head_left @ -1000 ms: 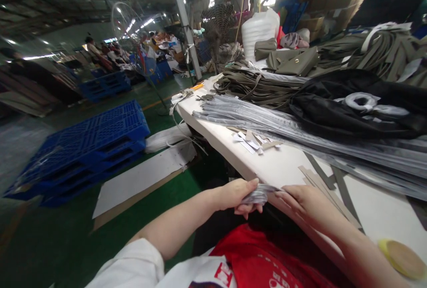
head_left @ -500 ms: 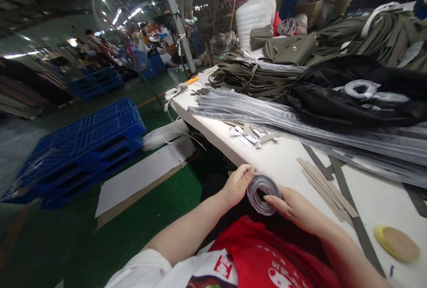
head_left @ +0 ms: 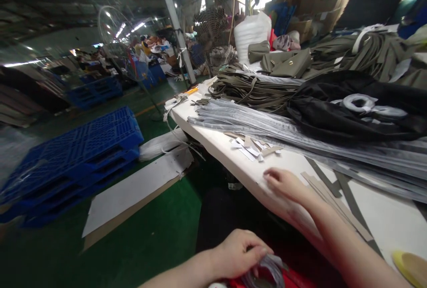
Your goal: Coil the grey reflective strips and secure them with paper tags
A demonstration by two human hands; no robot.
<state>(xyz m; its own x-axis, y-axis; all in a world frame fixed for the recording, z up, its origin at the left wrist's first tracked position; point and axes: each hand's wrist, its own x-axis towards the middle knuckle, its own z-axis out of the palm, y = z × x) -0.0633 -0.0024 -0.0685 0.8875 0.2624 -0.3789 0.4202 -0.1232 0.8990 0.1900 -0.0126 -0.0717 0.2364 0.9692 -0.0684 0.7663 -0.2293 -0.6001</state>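
Grey, translucent strip material, wound into a coil [head_left: 274, 270], was in the grasp of the left hand [head_left: 238, 252], thumb laid over its upper rim. Coil position: at the fingers of that hand, low, close to the wearer's red-clad lap, nearer the body than the right hand [head_left: 288, 184]. Lower part of the coil was cut off by the frame edge.

Right hand: released, fingers loosely bent, at the near edge of the white desk [head_left: 290, 162]; contact of the fingertips with the surface could not be told. Just beyond these fingers lay a loose heap of paper scraps [head_left: 248, 148]. To the right of the same hand, beside the forearm, were beige strips [head_left: 333, 201] and, farther right, dark grey strips [head_left: 348, 190], partly crossing.

Farther out from the right hand, past the scraps, stretched a long bundle of grey translucent strips [head_left: 240, 116]; behind it, olive strips [head_left: 256, 90] and a black cloth [head_left: 316, 110] bearing a white coil [head_left: 358, 102]. Left of both hands, blue pallets [head_left: 76, 145] were stacked on the floor.
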